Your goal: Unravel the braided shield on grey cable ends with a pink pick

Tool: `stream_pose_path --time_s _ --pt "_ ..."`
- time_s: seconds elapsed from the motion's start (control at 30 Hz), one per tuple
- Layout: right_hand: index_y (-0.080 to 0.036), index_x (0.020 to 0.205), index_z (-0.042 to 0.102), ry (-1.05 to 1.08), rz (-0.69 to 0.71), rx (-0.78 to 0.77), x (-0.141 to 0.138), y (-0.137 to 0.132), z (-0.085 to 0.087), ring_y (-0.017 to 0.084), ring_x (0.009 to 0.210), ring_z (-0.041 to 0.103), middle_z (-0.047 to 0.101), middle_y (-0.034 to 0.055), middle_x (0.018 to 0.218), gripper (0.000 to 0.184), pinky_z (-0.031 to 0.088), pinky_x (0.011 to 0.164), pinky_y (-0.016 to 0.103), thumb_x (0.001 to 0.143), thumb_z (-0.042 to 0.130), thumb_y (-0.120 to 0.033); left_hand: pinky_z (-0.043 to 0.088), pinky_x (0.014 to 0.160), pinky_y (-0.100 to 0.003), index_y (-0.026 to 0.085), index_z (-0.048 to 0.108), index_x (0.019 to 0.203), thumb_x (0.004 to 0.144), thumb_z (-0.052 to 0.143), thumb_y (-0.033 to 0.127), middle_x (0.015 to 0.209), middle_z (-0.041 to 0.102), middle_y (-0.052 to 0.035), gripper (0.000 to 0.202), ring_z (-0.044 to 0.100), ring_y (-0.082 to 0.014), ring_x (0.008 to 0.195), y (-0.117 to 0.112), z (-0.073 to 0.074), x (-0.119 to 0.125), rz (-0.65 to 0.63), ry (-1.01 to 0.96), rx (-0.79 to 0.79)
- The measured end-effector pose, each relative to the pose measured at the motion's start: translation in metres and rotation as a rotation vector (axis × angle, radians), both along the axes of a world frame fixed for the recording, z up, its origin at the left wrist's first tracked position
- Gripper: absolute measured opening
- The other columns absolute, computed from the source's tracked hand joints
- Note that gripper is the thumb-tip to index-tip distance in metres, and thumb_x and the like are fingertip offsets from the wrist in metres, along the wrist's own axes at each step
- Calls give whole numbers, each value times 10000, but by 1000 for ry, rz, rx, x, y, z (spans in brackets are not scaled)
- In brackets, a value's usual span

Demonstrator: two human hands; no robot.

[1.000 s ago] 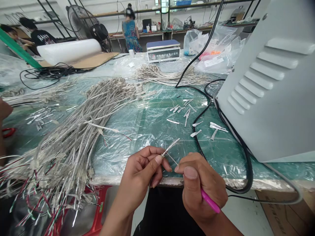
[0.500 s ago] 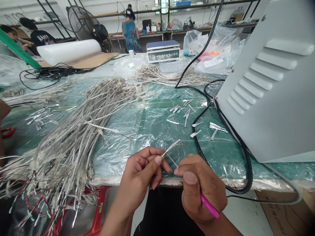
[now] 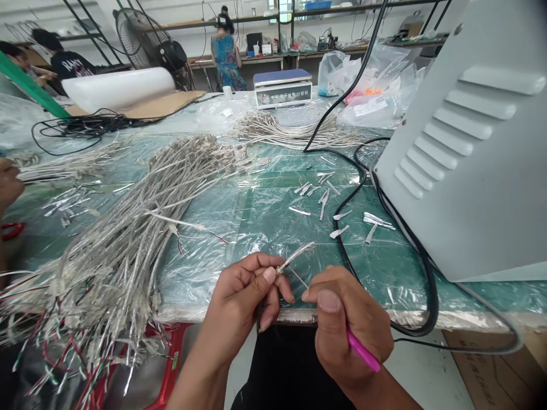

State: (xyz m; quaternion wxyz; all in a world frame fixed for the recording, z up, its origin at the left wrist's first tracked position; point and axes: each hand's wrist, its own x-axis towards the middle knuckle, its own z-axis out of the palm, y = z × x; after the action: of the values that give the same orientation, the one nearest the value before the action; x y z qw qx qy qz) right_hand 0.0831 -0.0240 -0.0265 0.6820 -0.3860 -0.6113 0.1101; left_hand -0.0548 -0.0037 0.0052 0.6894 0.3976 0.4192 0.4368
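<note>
My left hand pinches the end of a thin silver foil-wrapped cable just above the table's front edge. My right hand is closed round a pink-handled tool, and its fingertips pull a fine wire strand away from the cable end. The two hands are almost touching. A big heap of the same silver cables with red, green and white wire ends lies to the left of my hands.
A large grey machine housing fills the right side, with black power cords looping past it. Small foil scraps litter the green mat. Another person's hand is at the left edge. A scale and more cables lie farther back.
My hands have barely shifted. The other person's hand at the left edge has moved slightly up and inward.
</note>
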Motion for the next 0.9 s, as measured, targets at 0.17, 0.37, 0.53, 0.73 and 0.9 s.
stream_pose_path --time_s 0.17,0.37,0.53,0.73,0.9 --pt "-141 801 612 28 -2 52 -1 2 2 140 636 556 581 18 656 207 466 571 288 893 469 -22 314 390 -184 119 629 997 913 575 239 658 680 -57 156 423 -38 351 3 -2 -4 -38 -59 -16" --pt "-140 797 613 5 21 44 1 1 3 139 635 557 592 16 654 196 462 558 286 899 474 -44 330 377 -175 110 628 986 916 569 224 659 680 -60 146 427 -35 342 4 -4 -6 -65 -117 -27" --pt "-151 798 608 -22 37 24 1 0 2 139 625 561 588 9 651 198 466 553 288 895 470 -49 334 379 -170 114 630 982 921 564 225 663 679 -54 142 430 -32 345 4 -3 -6 -65 -119 -30" --pt "-142 804 602 -68 32 8 3 -2 1 138 666 566 580 16 682 190 457 579 284 880 475 -23 336 380 -164 114 639 985 917 571 211 667 685 -57 137 435 -29 347 3 -3 -7 -61 -125 -26" --pt "-157 811 604 -59 24 -15 3 -2 0 138 663 581 597 18 704 181 472 579 279 899 487 -51 348 390 -161 115 641 995 926 561 212 672 687 -58 143 433 -24 353 3 -4 -7 -62 -124 -19"
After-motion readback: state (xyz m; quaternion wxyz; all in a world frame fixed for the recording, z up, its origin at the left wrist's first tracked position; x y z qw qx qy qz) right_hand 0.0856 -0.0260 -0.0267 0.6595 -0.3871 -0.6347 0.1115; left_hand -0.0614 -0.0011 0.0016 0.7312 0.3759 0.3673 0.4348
